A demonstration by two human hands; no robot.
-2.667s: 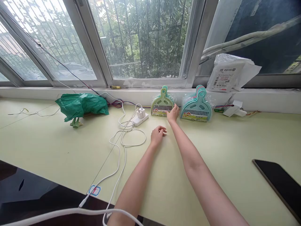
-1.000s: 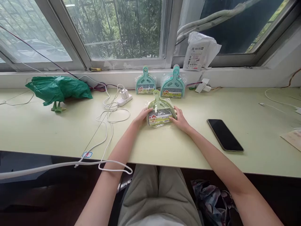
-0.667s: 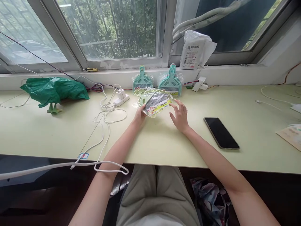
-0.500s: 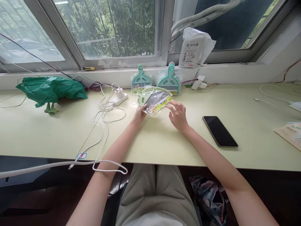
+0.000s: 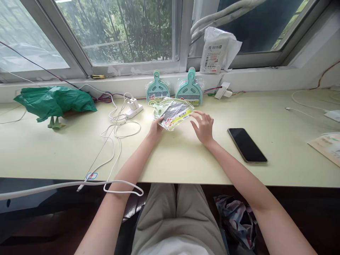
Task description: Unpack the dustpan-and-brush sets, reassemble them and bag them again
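My left hand (image 5: 156,128) grips the lower left edge of a small green dustpan and brush set (image 5: 172,112) in clear plastic wrap, its thumb on top. The set is tilted above the table, with a yellow-green printed label along its near edge and its handle pointing left. At its right end my right hand (image 5: 203,126) is open, fingers spread and curved close to the wrap; whether a fingertip touches it I cannot tell. Behind, wrapped teal dustpan sets (image 5: 158,88) and a thicker stack of teal dustpan sets (image 5: 189,88) lean upright against the sill.
A black phone (image 5: 247,145) lies on the table (image 5: 183,161) to the right. Left are tangled white cables (image 5: 117,129), a power strip (image 5: 134,111) and a green plastic bag (image 5: 55,101). A white package (image 5: 216,53) stands on the sill beside a yellow-handled tool (image 5: 97,76).
My right hand has drawn slightly right, off the label, its fingers opening wider. The wrapped set stays in my left hand, nearly in place. The view has shifted a little.
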